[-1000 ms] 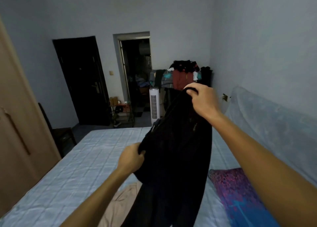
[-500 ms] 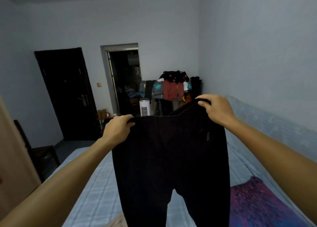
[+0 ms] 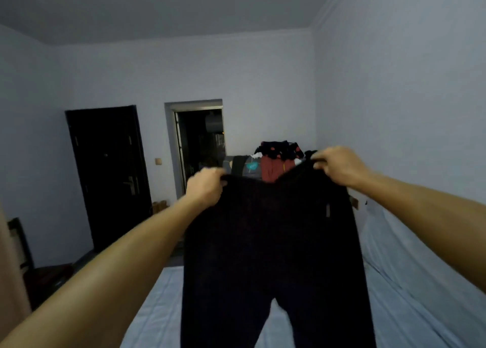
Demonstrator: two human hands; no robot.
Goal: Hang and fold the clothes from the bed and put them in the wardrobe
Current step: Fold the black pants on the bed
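The left hand point(image 3: 203, 187) is closed on the left end of the waistband of a pair of black trousers point(image 3: 271, 255), and the right hand point(image 3: 338, 167) is pinched shut on the right end, held a little higher. The trousers are held up at arm's length, spread flat between the two hands, with both legs hanging down over the pale blue bed point(image 3: 157, 303), their ends cut off by the frame's lower edge. A small zip pull is seen near the right hip. If the waistband is released unevenly, the legs could probably twist or bunch on the bed, and the fold would be spoiled. A heaped clothes rack point(image 3: 273, 161) stands by the far wall, loaded with dark and red garments. No wardrobe interior is shown, so its contents cannot be told.
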